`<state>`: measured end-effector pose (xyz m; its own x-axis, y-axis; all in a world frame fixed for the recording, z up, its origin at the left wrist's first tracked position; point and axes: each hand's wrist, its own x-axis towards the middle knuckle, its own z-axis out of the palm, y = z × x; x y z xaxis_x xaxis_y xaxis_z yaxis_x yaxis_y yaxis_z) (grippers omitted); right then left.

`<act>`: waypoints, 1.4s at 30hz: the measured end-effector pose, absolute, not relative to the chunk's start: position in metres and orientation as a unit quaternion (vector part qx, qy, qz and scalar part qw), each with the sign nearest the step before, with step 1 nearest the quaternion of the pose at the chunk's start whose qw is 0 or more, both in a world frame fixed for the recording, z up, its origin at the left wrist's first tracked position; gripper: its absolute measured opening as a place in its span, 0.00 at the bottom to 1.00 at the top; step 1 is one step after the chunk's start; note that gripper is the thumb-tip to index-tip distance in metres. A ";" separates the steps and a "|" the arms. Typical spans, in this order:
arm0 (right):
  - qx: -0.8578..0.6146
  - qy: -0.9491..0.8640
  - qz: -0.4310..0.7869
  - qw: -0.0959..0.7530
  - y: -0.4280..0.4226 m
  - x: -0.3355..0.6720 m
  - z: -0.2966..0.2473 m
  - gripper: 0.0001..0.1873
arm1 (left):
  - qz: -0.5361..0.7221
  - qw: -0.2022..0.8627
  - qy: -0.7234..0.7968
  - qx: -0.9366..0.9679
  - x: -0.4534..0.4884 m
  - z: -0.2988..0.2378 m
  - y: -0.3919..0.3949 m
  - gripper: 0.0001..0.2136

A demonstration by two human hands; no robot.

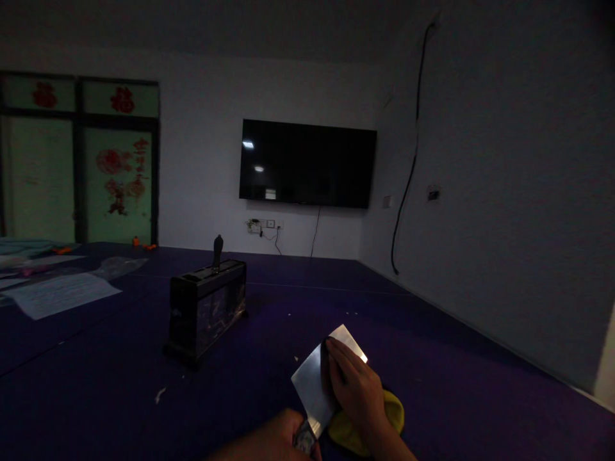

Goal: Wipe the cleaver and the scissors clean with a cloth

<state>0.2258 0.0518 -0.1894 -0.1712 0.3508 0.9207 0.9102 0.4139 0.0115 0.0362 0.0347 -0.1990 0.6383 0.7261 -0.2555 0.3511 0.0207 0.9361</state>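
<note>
A wide steel cleaver blade (pixel 312 384) points up and away from me at the bottom centre. My left hand (pixel 278 442) is closed round its handle at the lower edge of the view. My right hand (pixel 358 390) lies on the flat of the blade with fingers stretched along it, and a yellow cloth (pixel 384 419) is bunched under its palm. A black knife block (pixel 206 307) stands on the dark purple floor mat (pixel 432 384) ahead to the left, with one dark knife handle (pixel 218 250) sticking out of its top.
White sheets and clear plastic (pixel 62 291) lie on the mat at far left. A black television (pixel 307 163) hangs on the back wall above sockets. A cable (pixel 408 179) runs down the right wall. Glass doors (pixel 79 166) with red paper cuttings stand at the left.
</note>
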 end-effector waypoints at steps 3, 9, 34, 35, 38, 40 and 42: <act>-0.451 -0.701 -0.307 0.460 0.053 0.228 -0.190 0.17 | 0.158 0.596 0.379 0.690 0.037 -0.202 0.037 0.11; -0.486 -0.664 -0.317 0.472 0.056 0.239 -0.191 0.18 | 0.122 0.605 0.350 0.705 0.033 -0.188 0.035 0.10; -0.504 -0.653 -0.304 0.476 0.059 0.239 -0.194 0.18 | 0.136 0.588 0.366 0.708 0.035 -0.192 0.032 0.08; -0.499 -0.660 -0.305 0.473 0.058 0.238 -0.194 0.18 | 0.140 0.589 0.368 0.706 0.034 -0.191 0.031 0.08; -0.486 -0.668 -0.313 0.469 0.056 0.235 -0.194 0.18 | 0.147 0.589 0.375 0.701 0.034 -0.190 0.030 0.10; -0.479 -0.671 -0.318 0.468 0.055 0.233 -0.192 0.18 | 0.141 0.589 0.378 0.700 0.034 -0.191 0.031 0.10; -0.473 -0.675 -0.320 0.468 0.054 0.231 -0.191 0.18 | 0.141 0.591 0.376 0.700 0.035 -0.193 0.033 0.10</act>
<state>0.2312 0.0538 -0.1915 -0.1152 0.3383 0.9339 0.9371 0.3489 -0.0108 0.0350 0.0330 -0.1931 0.6781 0.6920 -0.2478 0.3597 -0.0184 0.9329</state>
